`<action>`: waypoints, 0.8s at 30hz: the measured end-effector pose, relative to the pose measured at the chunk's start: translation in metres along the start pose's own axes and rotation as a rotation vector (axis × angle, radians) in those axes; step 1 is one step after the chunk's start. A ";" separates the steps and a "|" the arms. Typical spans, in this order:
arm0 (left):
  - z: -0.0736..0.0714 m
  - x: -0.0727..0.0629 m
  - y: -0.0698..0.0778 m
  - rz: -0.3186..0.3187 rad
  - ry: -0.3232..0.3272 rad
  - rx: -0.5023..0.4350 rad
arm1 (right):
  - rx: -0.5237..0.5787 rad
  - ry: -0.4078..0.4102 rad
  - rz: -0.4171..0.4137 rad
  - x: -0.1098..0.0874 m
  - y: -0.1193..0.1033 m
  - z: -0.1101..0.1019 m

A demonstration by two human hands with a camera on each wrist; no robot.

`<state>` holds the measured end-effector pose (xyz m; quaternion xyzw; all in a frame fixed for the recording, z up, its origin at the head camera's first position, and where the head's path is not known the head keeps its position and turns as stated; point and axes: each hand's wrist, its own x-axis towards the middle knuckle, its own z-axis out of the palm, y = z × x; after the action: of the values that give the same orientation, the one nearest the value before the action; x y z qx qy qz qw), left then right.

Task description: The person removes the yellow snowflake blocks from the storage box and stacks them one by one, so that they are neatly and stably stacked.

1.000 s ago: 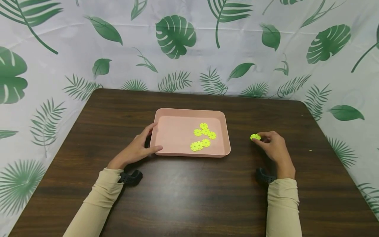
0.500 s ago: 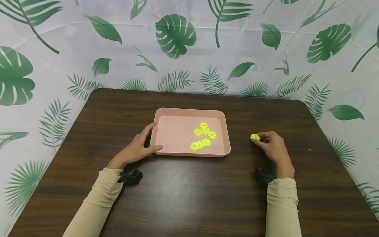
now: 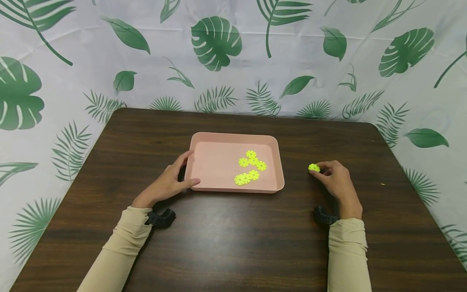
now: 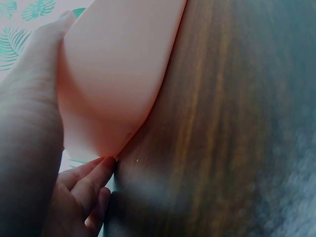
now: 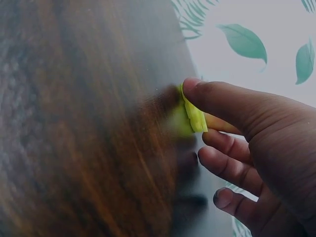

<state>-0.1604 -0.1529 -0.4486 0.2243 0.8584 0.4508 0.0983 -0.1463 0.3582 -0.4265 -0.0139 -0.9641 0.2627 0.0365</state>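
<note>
A shallow pink tray (image 3: 213, 162) lies on the table. My left hand (image 3: 166, 184) holds its left end, thumb over the near rim, the other fingers along the left side. In the left wrist view, fingertips (image 4: 104, 165) touch the tray's lower corner. Inside the tray's right half lie several yellow-green notched discs (image 3: 251, 154) in two loose, partly overlapping groups. Right of the tray, my right hand (image 3: 339, 182) pinches a yellow-green notched disc (image 5: 197, 117) between thumb and index finger, close to the tabletop. Whether it is one disc or a stack, I cannot tell.
The dark wooden table (image 3: 233, 243) has rounded far corners and ends at a white leaf-printed cloth (image 3: 284, 65). A tiny yellow scrap (image 3: 382, 184) lies to the right of my right hand. Black bands (image 3: 160, 218) sit on both wrists.
The head view has shifted very slightly. Both hands, the tray and the discs stay practically where they were; the right hand keeps its pinch on the disc.
</note>
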 end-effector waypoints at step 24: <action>0.000 0.000 0.000 0.001 0.000 0.000 | -0.007 -0.028 -0.008 0.001 -0.001 0.000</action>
<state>-0.1606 -0.1530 -0.4489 0.2247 0.8584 0.4507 0.0982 -0.1477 0.3576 -0.4257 -0.0066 -0.9655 0.2591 0.0241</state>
